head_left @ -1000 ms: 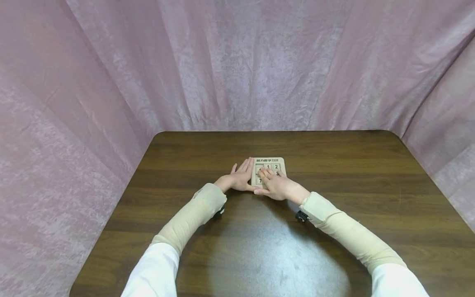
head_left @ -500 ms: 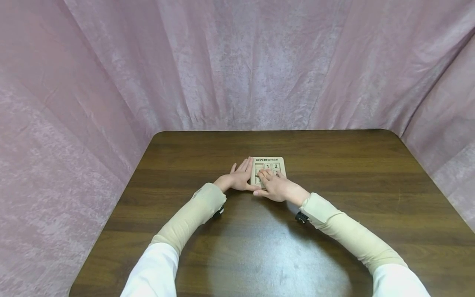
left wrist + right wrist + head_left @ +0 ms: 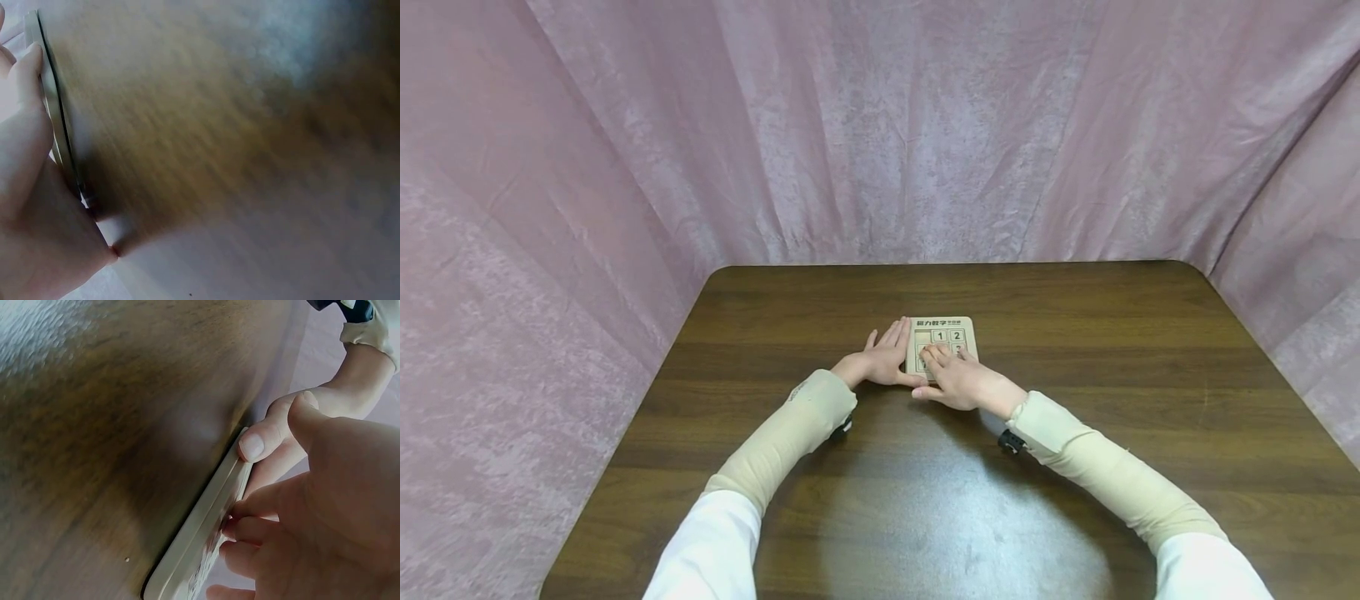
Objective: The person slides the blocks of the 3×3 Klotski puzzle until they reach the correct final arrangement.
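Observation:
A pale number slide puzzle [image 3: 943, 327] lies flat on the table, with dark print along its far edge. Tiles 1 [image 3: 940, 336] and 2 [image 3: 957, 336] show in its far row, beside a bare slot [image 3: 922, 336] at the far left corner. My left hand [image 3: 887, 360] lies with straight fingers along the puzzle's left side, thumb at the near edge. My right hand [image 3: 957, 379] reaches over it, fingertips on the left column and covering much of the lower tiles. In the right wrist view, the left thumb [image 3: 255, 446] presses the puzzle's edge [image 3: 199, 530].
The brown wooden table [image 3: 1075, 325] extends around the puzzle. Behind and beside it hang pink velvet curtains [image 3: 917, 133]. Dark wrist devices [image 3: 1011, 442] sit under both beige sleeves.
The right hand has shifted slightly toward the near side. The tile under its fingertips has slid nearer, so the far left slot shows fully. The left hand stays in place.

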Tool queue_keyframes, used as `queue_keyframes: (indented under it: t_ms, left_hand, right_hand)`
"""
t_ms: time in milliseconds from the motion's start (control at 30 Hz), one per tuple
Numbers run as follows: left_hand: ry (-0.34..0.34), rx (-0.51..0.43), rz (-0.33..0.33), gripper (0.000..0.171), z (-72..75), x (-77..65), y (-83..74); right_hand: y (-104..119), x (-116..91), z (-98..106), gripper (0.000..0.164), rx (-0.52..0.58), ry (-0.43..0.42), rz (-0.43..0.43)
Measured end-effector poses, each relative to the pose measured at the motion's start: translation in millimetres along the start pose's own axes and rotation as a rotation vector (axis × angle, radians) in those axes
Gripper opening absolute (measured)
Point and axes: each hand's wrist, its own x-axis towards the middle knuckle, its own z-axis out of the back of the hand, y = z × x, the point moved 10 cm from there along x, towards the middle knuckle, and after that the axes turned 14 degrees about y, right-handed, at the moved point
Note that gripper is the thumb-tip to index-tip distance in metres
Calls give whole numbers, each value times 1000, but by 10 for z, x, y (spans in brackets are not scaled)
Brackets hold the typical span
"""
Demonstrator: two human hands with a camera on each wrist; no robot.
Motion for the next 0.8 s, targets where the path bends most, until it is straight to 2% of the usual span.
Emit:
queue_keyframes:
  t_ms: [300, 800]
  left_hand:
    - [13, -19, 0, 117, -5, 12, 11]
    - [0, -19, 10, 119, -12, 17, 24]
  right_hand:
    - [-16, -34, 31, 79, 15, -1, 44]
    - [-222, 21, 47, 80, 26, -9, -18]
